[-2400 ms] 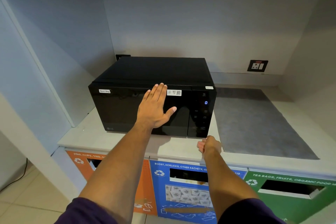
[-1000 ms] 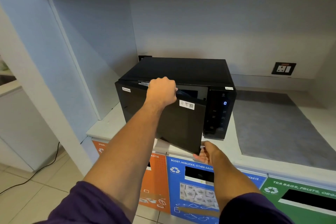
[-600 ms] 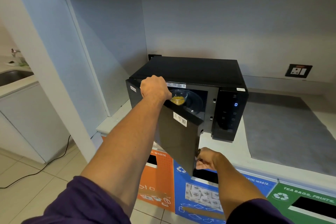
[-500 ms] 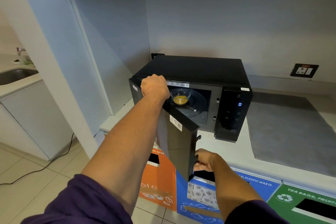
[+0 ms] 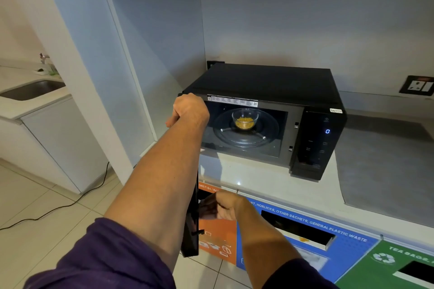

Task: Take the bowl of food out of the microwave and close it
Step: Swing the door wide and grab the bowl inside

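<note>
Head view: the microwave (image 5: 270, 105) stands on the desk (image 5: 258, 178) with its door (image 5: 191, 230) swung wide open, seen edge-on. The left hand (image 5: 189, 110) is clenched over the door's top edge. The right hand (image 5: 219, 205) is curled beside the door's lower edge, though I cannot tell whether it grips it. The bowl (image 5: 245, 119), holding yellow food, sits on the turntable (image 5: 245, 134) inside.
</note>
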